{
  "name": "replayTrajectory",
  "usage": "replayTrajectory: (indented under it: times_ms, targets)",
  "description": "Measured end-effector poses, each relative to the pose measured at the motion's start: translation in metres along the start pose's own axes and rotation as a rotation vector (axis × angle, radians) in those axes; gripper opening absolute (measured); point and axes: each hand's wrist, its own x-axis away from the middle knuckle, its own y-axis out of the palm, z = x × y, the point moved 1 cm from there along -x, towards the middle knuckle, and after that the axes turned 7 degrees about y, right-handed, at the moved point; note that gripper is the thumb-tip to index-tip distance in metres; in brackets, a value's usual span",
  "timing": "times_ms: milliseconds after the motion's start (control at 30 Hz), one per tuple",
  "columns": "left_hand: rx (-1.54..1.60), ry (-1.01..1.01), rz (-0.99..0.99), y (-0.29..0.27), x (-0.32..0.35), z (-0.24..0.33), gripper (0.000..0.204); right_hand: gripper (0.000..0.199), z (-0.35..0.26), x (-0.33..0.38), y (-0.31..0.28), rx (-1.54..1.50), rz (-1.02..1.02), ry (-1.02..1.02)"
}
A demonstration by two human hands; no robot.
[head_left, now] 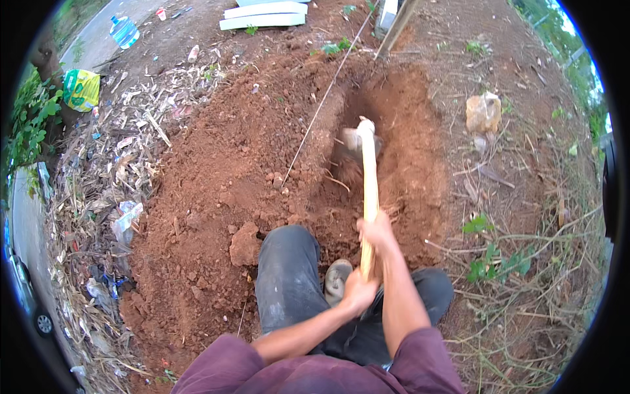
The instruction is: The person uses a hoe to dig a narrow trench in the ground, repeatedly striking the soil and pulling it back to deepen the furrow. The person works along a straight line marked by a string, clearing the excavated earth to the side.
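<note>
My left hand [360, 290] is wrapped round the lower end of a pale wooden handle, close to my knees. Further up the same handle, my right hand [377, 231] grips it too. The handle belongs to a hoe [369, 177], which points away from me into a dug hole [364, 102] in reddish-brown soil. Motion smears the hoe's grey metal head, so I cannot tell whether its edge touches the dirt. Roots and loose crumbs of soil show around the head. My shoe [336, 282] rests between my bent legs at the near side of the hole.
A taut string [323, 105] runs along the hole's left side towards a wooden post [396, 29]. Left of it lies heaped soil [210, 190], then dry litter [111, 171]. A pale rock [483, 113] sits to the right, above dry stalks [545, 276]. Pale blocks [262, 16] and a water jug [124, 31] stand beyond.
</note>
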Motion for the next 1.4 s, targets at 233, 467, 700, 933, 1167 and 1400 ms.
replayTrajectory:
  times_ms: [233,467,700,933,1167,1400]
  targets:
    - [-0.121,0.382,-0.057,0.003,0.043,0.004,0.046,0.030,-0.023,0.108,-0.032,-0.245,0.382,-0.299]
    - [-0.183,0.772,0.004,-0.006,-0.137,0.133,0.021,0.034,-0.170,0.035,-0.069,-0.598,0.505,-0.831]
    - [-0.081,0.086,0.046,0.004,-0.057,0.020,0.028,0.035,-0.037,-0.034,-0.006,0.122,0.175,-0.005]
    - [-0.048,0.307,0.043,-0.004,0.010,-0.012,0.039,0.032,-0.028,0.061,-0.006,-0.170,0.286,-0.200]
    - [-0.190,0.721,0.062,-0.021,-0.151,0.115,0.022,0.033,-0.162,-0.003,-0.047,-0.462,0.537,-0.767]
    - [-0.081,0.179,0.092,0.016,-0.104,0.059,0.025,0.020,-0.085,-0.071,-0.031,0.057,0.128,-0.044]
